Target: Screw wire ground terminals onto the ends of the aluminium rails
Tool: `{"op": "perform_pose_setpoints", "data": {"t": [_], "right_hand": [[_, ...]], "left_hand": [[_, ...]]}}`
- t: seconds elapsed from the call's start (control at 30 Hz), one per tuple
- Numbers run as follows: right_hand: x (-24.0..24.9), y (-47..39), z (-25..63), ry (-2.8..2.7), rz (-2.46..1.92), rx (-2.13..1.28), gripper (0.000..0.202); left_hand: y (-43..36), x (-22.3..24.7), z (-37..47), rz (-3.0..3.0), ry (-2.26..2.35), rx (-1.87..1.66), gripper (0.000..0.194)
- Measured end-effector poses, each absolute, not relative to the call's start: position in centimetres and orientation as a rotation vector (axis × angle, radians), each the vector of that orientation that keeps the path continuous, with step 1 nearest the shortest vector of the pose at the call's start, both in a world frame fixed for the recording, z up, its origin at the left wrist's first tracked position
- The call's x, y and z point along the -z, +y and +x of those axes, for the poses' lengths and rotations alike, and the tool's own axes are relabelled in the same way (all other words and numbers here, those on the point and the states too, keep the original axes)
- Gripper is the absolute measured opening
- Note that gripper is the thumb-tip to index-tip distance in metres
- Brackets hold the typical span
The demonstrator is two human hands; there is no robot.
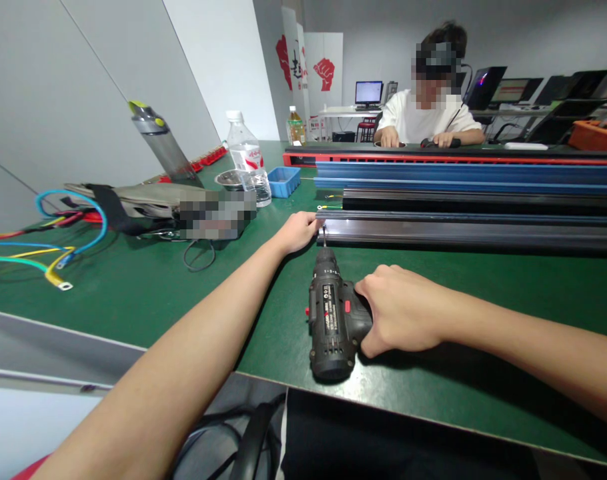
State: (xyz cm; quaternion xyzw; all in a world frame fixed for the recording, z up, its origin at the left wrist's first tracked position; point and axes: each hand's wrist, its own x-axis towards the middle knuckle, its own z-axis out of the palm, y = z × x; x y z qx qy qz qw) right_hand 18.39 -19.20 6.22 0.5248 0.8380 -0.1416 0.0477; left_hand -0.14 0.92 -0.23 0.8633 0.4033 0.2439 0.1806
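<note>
A black cordless drill (332, 320) lies level over the green table, its handle wrapped by my right hand (406, 310). The drill's bit points away from me and reaches the left end of a long dark metal profile (433, 232). At that same end, my left hand (299, 232) grips the profile with its fingers, just left of the bit's tip; the fingertips are partly hidden. Behind it lie a black profile (458, 200) and a blue profile (433, 175), roughly parallel.
On the left are a bag (148, 200), loose cables (96, 220), a grey bottle (166, 147), a water bottle (248, 160) and a blue bin (283, 181). A red-edged rail (433, 157) spans the far side, where a person (431, 120) sits. The green table's (433, 393) front edge is near me.
</note>
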Motion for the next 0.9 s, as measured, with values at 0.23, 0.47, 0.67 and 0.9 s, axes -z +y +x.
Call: {"op": "perform_pose_setpoints", "data": {"t": [0.23, 0.47, 0.67, 0.9], "right_hand": [[-6.19, -19.26, 18.36, 2.567, 1.602, 0.447, 0.037], [-6.17, -19.23, 18.32, 2.554, 1.601, 0.430, 0.038], [-6.18, -19.21, 18.34, 2.550, 1.608, 0.421, 0.037], [-6.23, -19.26, 18.21, 2.547, 1.600, 0.423, 0.038]], "left_hand": [[0.77, 0.10, -0.07, 2.431, 1.154, -0.697, 0.041], [0.99, 0.36, -0.22, 2.452, 1.126, -0.706, 0.043], [0.94, 0.25, -0.14, 2.451, 1.154, -0.693, 0.041], [0.78, 0.14, -0.05, 2.437, 1.183, -0.689, 0.042]]}}
